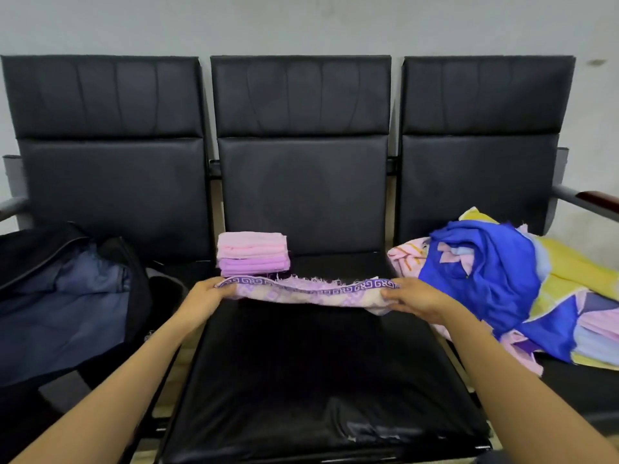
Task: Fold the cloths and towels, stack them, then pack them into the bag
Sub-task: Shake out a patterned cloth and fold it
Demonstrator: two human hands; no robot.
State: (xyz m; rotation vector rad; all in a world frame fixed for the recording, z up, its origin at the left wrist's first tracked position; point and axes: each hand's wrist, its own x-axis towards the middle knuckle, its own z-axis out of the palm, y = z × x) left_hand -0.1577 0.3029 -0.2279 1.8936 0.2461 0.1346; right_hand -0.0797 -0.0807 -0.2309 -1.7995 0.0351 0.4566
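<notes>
Closest to the person, two bare forearms reach forward over the black middle seat [318, 380], which has a shiny cover with some scuffs at its front edge. Above this seat the left hand [204, 294] grips the left end of a towel [301, 293], and the right hand [415, 301] grips the right end, with the fingers curled round the cloth. The towel is pale purple and cream, with a darker purple key pattern and a short fringe along its far edge. It hangs stretched between both hands, a little slack in the middle, and is lifted off the seat.

Just behind the towel, at about eleven o'clock from its middle, a stack [253, 254] of folded cloths sits at the back of the same seat, pink ones on top of purple ones.

At nine o'clock, on the left seat, lies a dark bag [67, 296] with its mouth open and a bluish lining showing. At three o'clock, on the right seat, is a loose pile [502, 279] of unfolded cloths in blue, yellow and pink.

Farther back stand three black backrests [301, 128] in a row, with an armrest [593, 199] at the right end. Behind them is a pale wall [301, 21].
</notes>
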